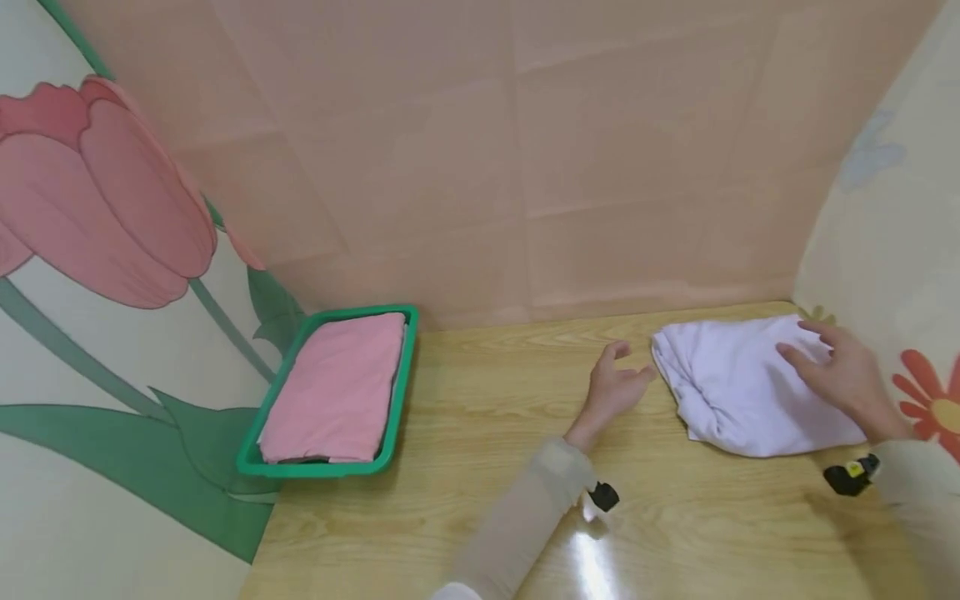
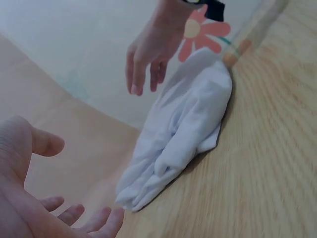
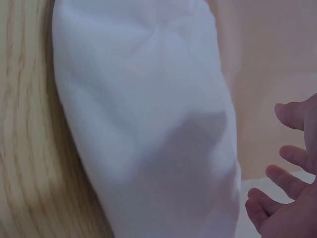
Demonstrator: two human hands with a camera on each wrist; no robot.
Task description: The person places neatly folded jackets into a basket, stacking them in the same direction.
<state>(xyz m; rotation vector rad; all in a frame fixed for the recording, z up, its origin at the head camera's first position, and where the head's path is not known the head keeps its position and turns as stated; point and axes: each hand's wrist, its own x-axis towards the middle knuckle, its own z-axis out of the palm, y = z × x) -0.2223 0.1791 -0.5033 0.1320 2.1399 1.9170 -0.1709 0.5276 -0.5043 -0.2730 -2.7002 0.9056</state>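
Observation:
A folded white cloth (image 1: 738,387) lies at the right rear of the wooden table, its layered, rumpled edge facing left. Just left of that edge is my left hand (image 1: 617,385), fingers loosely bent and apart from the cloth. My right hand (image 1: 843,371) hovers over the cloth's right part with its fingers spread, casting a shadow on it. In the right wrist view a gap shows between the right hand (image 3: 290,183) and the cloth (image 3: 148,99). The left wrist view shows both hands holding nothing, with the cloth (image 2: 178,124) between them.
At the left of the table (image 1: 480,433) stands a green tray (image 1: 408,375) with a folded pink cloth (image 1: 337,387) in it. A peach backdrop (image 1: 525,167) rises behind the table. Walls with printed flowers close off the left and right sides.

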